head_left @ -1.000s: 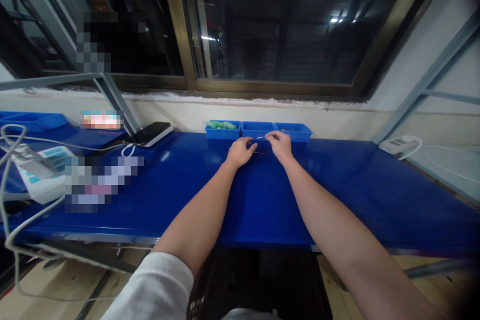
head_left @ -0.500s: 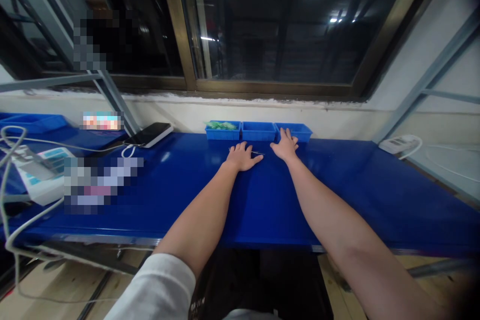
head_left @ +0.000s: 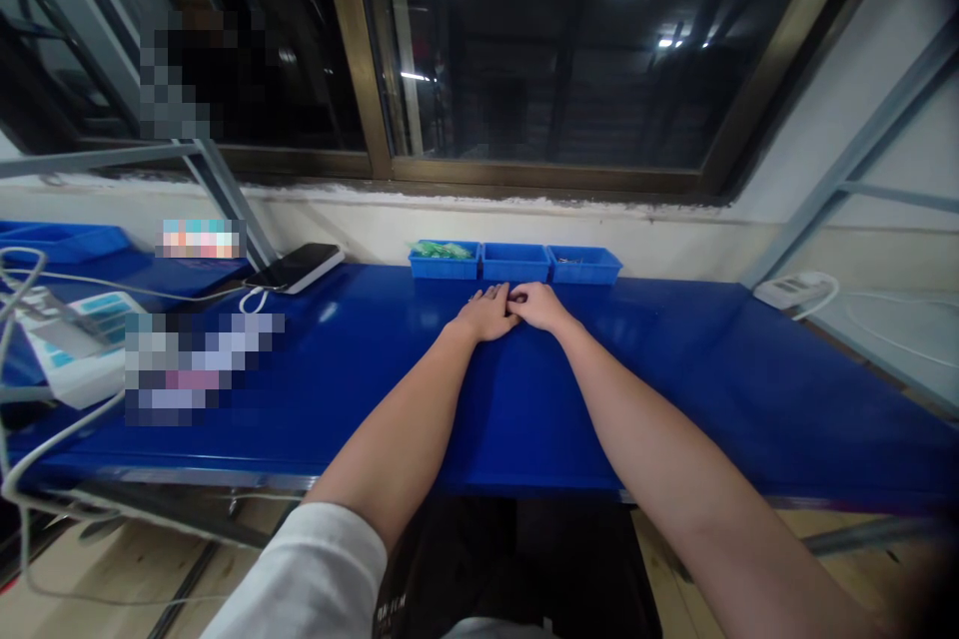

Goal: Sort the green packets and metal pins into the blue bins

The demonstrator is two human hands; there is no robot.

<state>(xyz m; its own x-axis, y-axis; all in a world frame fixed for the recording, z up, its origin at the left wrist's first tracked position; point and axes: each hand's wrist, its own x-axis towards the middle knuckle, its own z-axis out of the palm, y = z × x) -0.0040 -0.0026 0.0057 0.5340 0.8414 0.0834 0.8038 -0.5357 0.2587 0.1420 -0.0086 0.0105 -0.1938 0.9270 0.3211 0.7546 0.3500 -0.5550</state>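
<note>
My left hand lies palm down on the blue table, fingers stretched forward and thumb pointing right. Right beside it, my right hand is closed with bent fingertips pressed together at the left thumb and index finger. Whatever is between those fingertips is hidden or too small to name. Just beyond the hands stand three small blue bins in a row. Green packaging fills the left bin. The middle bin shows no contents I can make out. A few thin metallic pieces lie in the right bin.
A black-screened phone-like device on a white base lies left, with a cable. Farther left are a white-and-teal device, loose cables and another blue tray. A white power strip sits at right. Behind is a window.
My right hand has come out of the right bin, moving left and nearer to meet my left hand, and its fingers have closed. The thin metallic piece by my left hand is now hidden.
</note>
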